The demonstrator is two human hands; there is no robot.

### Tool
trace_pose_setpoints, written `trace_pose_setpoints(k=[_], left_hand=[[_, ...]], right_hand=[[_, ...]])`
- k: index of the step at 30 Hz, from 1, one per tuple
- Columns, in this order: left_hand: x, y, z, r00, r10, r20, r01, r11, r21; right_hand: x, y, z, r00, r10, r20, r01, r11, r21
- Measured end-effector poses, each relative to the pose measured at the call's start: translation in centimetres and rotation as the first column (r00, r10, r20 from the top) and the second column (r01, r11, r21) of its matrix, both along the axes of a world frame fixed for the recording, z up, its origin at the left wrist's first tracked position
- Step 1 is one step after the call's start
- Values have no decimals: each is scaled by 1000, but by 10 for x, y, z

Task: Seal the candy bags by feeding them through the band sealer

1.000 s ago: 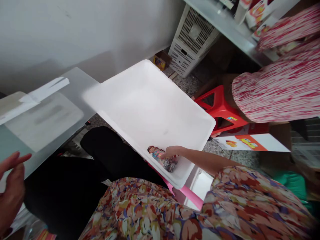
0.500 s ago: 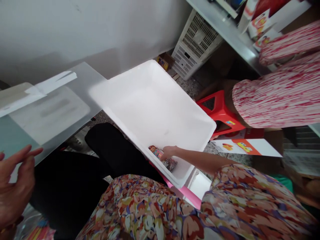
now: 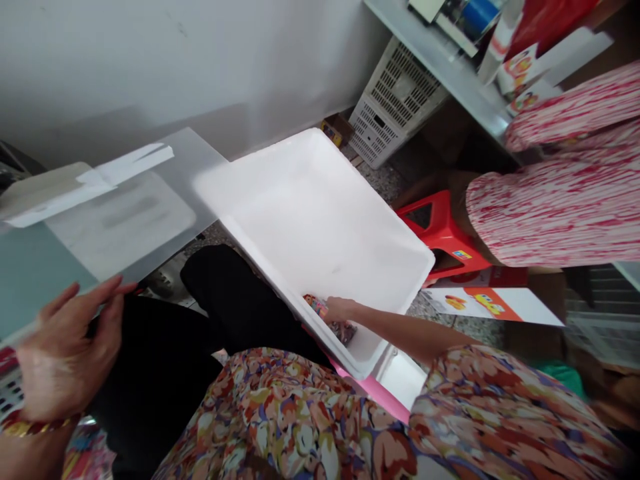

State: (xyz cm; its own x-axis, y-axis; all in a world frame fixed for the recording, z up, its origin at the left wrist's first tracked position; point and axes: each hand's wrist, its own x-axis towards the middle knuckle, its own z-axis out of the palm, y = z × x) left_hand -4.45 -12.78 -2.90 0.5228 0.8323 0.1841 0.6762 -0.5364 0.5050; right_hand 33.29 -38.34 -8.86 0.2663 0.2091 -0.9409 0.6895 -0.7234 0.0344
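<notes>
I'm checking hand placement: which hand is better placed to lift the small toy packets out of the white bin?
Right. The right hand is already inside the white bin, on the toy packets. The left hand is apart, at the frosted sheet's edge.

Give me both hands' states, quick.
Left hand: open, fingers spread, holding nothing, by the table edge.
Right hand: in the white bin, on small colourful toys; grip cannot be told.
</notes>
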Motion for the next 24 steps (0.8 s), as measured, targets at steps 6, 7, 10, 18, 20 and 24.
trace_pose_setpoints(k=[6,7,10,18,20,24], left_hand=[[47,-13,15,968,-241,74,227,960,162],[56,-16,15,954,-291,77,276,947,164],[74,-22,12,916,-392,91,376,914,156],[82,-24,9,884,-450,126,422,884,201],[85,-24,11,877,-461,136,431,879,206],[105,-33,15,861,-486,149,452,866,214]], right_hand=[[28,0,18,993,-109,-55,109,994,-5],[28,-1,17,991,-122,-60,122,992,-2],[17,-4,8,985,-149,-89,149,989,-1],[-11,-6,-1,966,-250,-62,253,966,56],[-2,-7,8,958,-280,-65,284,957,56],[35,-2,42,924,-369,-100,380,916,131]])
